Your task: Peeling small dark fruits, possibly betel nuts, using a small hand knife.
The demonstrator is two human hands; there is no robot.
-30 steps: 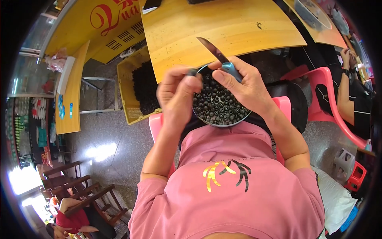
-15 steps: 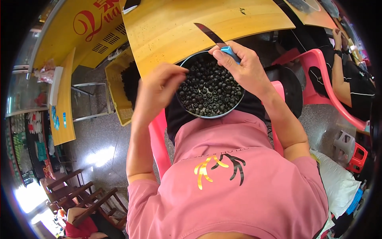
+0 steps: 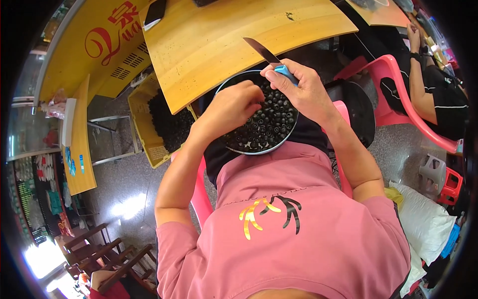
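A round bowl (image 3: 273, 149) with a pale blue rim rests on my lap, full of small black round pieces (image 3: 277, 115), many with a ring-like mark; their kind is not clear. Over the bowl's left side, my left hand (image 3: 235, 103) dips in with curled fingers, and whatever it may pinch is hidden. My right hand (image 3: 304, 88) grips the blue handle of a knife (image 3: 269, 56) above the bowl's right rim. Its dark blade points up and to the left, toward the table edge, away from the pieces.
Just beyond the bowl stands a yellow wooden table (image 3: 219, 45) with a phone (image 3: 155, 12) at its far left. A yellow crate (image 3: 142, 130) of dark pieces sits left of my knees. Another person (image 3: 423, 94) sits at right on a pink chair (image 3: 406, 99).
My left hand has moved right and down from the bowl's left rim into the pieces. The right hand still holds the knife, nearly in place. The view has shifted slightly.
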